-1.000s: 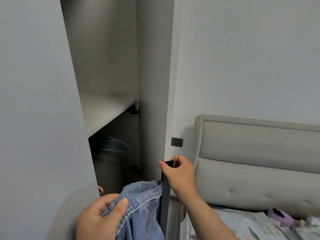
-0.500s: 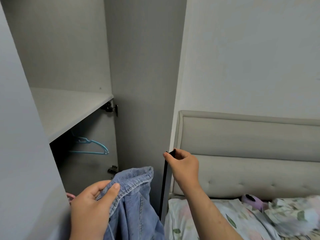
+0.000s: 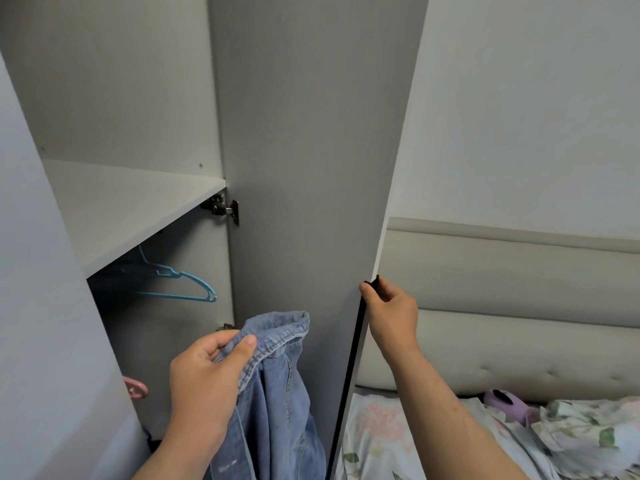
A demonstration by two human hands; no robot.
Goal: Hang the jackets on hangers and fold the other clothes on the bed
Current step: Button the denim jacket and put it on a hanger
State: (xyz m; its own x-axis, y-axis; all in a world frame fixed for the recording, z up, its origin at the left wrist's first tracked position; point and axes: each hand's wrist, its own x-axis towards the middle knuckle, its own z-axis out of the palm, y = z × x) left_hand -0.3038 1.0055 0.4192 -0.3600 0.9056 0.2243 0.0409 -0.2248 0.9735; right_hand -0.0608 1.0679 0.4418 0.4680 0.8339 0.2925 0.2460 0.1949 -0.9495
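One tall grey wardrobe door (image 3: 304, 168), open, black edge strip pinched by curled fingers of right hand (image 3: 391, 313). One blue denim jacket (image 3: 277, 393) before the doorway, collar gripped by left hand (image 3: 204, 372). Inside, two plastic hangers: teal hanger (image 3: 180, 285) beneath the shelf, pink hanger (image 3: 136, 388) lower.

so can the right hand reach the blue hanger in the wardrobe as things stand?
Probably not directly: the right hand grips the handle on the edge of the open door, which stands between it and the blue hanger. It would need to let go and come round.
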